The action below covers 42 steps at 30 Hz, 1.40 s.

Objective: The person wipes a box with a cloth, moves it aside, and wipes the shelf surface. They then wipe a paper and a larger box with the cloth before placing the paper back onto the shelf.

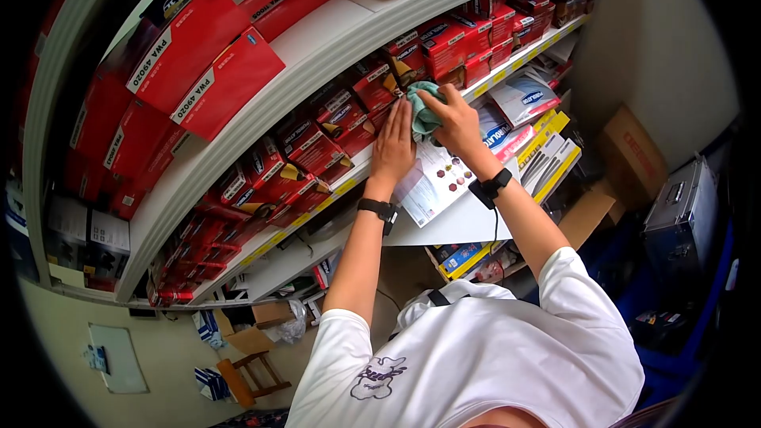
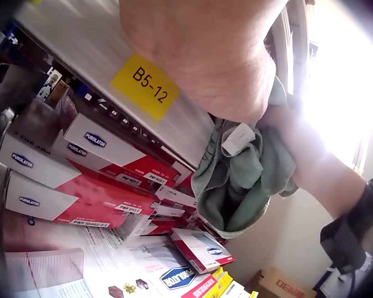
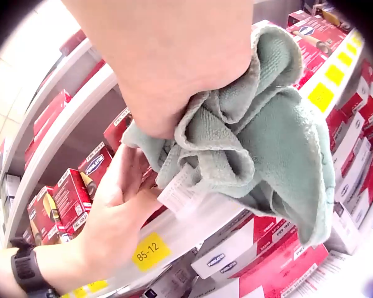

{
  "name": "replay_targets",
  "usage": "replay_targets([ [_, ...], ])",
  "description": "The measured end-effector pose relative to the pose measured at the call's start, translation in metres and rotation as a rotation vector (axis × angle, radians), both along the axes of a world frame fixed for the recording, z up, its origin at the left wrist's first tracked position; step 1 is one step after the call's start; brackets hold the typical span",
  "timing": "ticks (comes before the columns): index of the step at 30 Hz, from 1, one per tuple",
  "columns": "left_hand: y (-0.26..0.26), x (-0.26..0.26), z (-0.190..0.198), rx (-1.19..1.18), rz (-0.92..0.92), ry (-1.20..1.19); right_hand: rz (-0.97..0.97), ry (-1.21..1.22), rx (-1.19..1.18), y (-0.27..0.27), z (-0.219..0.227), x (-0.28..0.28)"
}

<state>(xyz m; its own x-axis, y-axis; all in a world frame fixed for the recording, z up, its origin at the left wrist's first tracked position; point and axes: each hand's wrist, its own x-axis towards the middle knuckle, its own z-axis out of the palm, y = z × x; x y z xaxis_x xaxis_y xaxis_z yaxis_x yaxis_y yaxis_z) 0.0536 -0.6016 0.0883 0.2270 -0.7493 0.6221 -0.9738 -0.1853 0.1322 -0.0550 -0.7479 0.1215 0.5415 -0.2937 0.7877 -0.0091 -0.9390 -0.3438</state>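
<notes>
In the head view my right hand (image 1: 460,125) grips a crumpled green cloth (image 1: 426,111) at the front of a shelf of red boxes. Folds of the cloth (image 3: 280,149) hang down past the shelf edge, and a small white tag (image 3: 180,189) sticks out of it. My left hand (image 1: 392,150) lies beside the cloth with its fingers stretched forward toward the boxes. Its thumb side comes close to the cloth in the right wrist view, where the left hand (image 3: 115,217) is over the shelf edge, above a yellow B5-12 label (image 3: 151,251).
Red filter boxes (image 1: 309,143) line the middle shelf, and larger ones (image 1: 226,83) stand above. Below the hands are flat Purolator boxes (image 1: 523,99) and a printed sheet (image 1: 436,182) on a white surface. A cardboard box (image 1: 634,150) and a silver case (image 1: 678,210) are at right.
</notes>
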Motion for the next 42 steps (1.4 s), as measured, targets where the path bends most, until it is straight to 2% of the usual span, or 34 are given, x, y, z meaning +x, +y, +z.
replay_targets([
  [2,-0.003,0.006,-0.017,-0.145,-0.032,0.072,0.081,0.112,0.019,-0.002,-0.002,0.0],
  [4,-0.001,0.005,-0.013,-0.133,-0.043,0.071,0.121,0.171,0.006,-0.005,-0.007,0.001],
  [6,0.002,0.002,-0.011,-0.074,-0.02,0.146,0.196,0.391,-0.066,-0.003,-0.011,0.0],
  [8,0.002,0.002,-0.009,-0.056,-0.015,0.145,0.199,0.371,-0.051,-0.006,-0.007,-0.001],
  [11,0.002,0.006,-0.012,-0.052,-0.001,0.144,0.072,0.095,-0.01,-0.01,-0.002,0.002],
  [12,0.003,0.004,-0.011,-0.048,0.004,0.142,0.076,0.095,-0.009,-0.01,-0.001,0.004],
  [14,0.003,0.001,-0.009,-0.041,0.007,0.144,-0.034,0.055,0.016,-0.007,0.0,0.006],
  [16,0.003,0.002,-0.008,-0.044,0.011,0.137,-0.036,0.061,0.026,-0.003,-0.006,0.005],
  [18,0.003,0.003,-0.008,-0.052,0.01,0.126,-0.049,0.168,0.137,0.001,-0.012,0.003],
  [22,0.003,0.001,-0.007,-0.055,0.005,0.148,-0.028,0.266,0.133,-0.003,0.0,-0.002],
  [23,0.002,0.001,-0.007,-0.055,-0.001,0.145,-0.034,0.263,0.134,-0.004,0.003,-0.002],
  [25,0.002,0.0,-0.005,-0.072,0.005,0.101,-0.045,0.057,0.106,-0.007,0.01,-0.001],
  [32,0.005,-0.002,-0.002,-0.061,-0.009,0.12,-0.057,0.293,0.131,0.005,-0.009,-0.001],
  [34,0.006,-0.003,-0.001,-0.053,-0.035,0.182,-0.052,0.296,0.13,0.005,-0.007,-0.002],
  [38,0.007,-0.002,-0.002,-0.065,-0.035,0.115,-0.033,0.285,0.106,0.001,-0.01,-0.008],
  [39,0.007,-0.005,-0.001,-0.092,-0.066,0.266,-0.028,0.28,0.118,0.001,-0.011,-0.012],
  [42,0.006,-0.002,-0.004,-0.109,-0.087,0.174,-0.011,0.284,0.156,0.0,-0.01,-0.029],
])
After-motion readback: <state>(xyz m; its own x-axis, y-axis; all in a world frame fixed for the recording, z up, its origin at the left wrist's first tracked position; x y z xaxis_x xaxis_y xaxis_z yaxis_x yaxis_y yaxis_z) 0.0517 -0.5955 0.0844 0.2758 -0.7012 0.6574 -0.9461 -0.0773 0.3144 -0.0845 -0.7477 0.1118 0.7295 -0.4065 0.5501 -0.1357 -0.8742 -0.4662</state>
